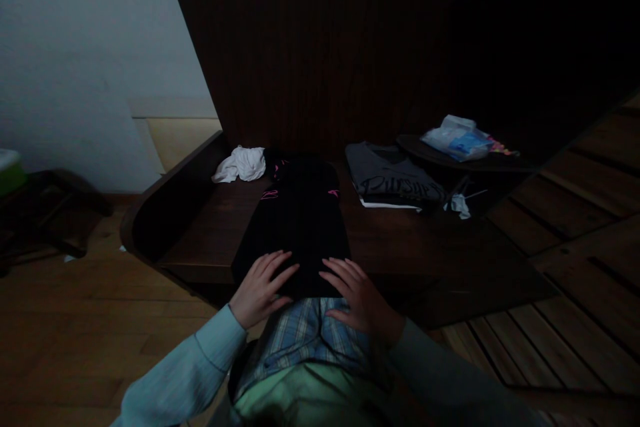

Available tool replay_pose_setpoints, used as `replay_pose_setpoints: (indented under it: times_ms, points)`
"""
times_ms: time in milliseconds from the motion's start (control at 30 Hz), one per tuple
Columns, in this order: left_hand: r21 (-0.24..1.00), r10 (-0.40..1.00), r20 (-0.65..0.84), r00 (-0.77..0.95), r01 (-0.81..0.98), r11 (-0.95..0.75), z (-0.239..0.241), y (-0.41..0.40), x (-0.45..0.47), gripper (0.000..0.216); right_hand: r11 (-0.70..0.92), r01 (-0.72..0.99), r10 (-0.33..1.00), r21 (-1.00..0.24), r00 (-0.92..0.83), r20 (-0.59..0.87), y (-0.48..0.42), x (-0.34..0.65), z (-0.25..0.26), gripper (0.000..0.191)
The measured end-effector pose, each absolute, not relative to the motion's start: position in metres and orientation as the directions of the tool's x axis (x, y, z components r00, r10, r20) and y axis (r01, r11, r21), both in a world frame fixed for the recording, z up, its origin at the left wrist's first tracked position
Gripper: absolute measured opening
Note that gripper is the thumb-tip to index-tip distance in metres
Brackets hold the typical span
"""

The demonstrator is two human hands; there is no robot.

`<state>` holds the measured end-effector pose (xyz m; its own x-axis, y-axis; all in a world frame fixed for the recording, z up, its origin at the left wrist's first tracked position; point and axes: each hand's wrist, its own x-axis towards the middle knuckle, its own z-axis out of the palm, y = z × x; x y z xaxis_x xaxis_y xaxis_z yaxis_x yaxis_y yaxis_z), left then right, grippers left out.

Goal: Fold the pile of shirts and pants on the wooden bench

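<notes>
A black garment with pink markings (300, 227) lies spread out on the dark wooden bench (203, 233), its near end at the bench's front edge. My left hand (263, 290) rests on the garment's near left corner, fingers stretched and apart. On the near right part my right hand (357, 297) lies likewise, fingers spread. Neither hand grips the cloth. The dimness hides most of the garment's folds and its outline at the far end. Directly below my hands are my blue plaid shorts (310, 340).
A crumpled white cloth (243, 164) sits at the bench's back left. To the right is a stack of folded clothes with a grey lettered shirt (383, 170) on top. A plastic packet (457, 139) lies on a small raised shelf (425, 150). A dark stool (45, 207) stands far left.
</notes>
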<state>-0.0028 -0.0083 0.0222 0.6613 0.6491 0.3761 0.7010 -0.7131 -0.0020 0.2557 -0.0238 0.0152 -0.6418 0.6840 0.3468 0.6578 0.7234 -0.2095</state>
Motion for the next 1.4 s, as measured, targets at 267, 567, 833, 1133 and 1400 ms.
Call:
replay_pose_setpoints:
  times_ms: [267,567,833,1133,1400]
  points:
    - [-0.132,0.768,0.35,0.536,0.84,-0.526,0.009,0.0,-0.068,0.072,0.695,0.714,0.643,-0.084,-0.564,0.519,-0.014,0.246,-0.017,0.051]
    - [0.009,0.581,0.534,0.615,0.682,-0.731,0.001,-0.003,-0.08,0.045,0.772,0.565,0.583,-0.29,-0.448,0.678,-0.013,0.263,-0.006,0.029]
    - [0.123,0.409,0.65,0.641,0.442,-0.889,0.05,-0.044,-0.038,0.032,0.684,0.505,0.728,-0.526,-0.519,0.448,-0.047,0.303,0.063,0.03]
    - [0.784,0.874,0.322,0.365,0.415,-0.462,0.113,-0.011,-0.004,0.023,0.386,0.442,0.908,-0.81,-0.337,0.249,0.001,0.312,0.117,0.018]
    - [0.994,0.975,-0.108,-0.194,-0.047,0.101,0.087,0.12,0.011,0.046,0.052,0.275,0.997,-0.96,0.048,0.068,0.133,0.286,0.084,0.026]
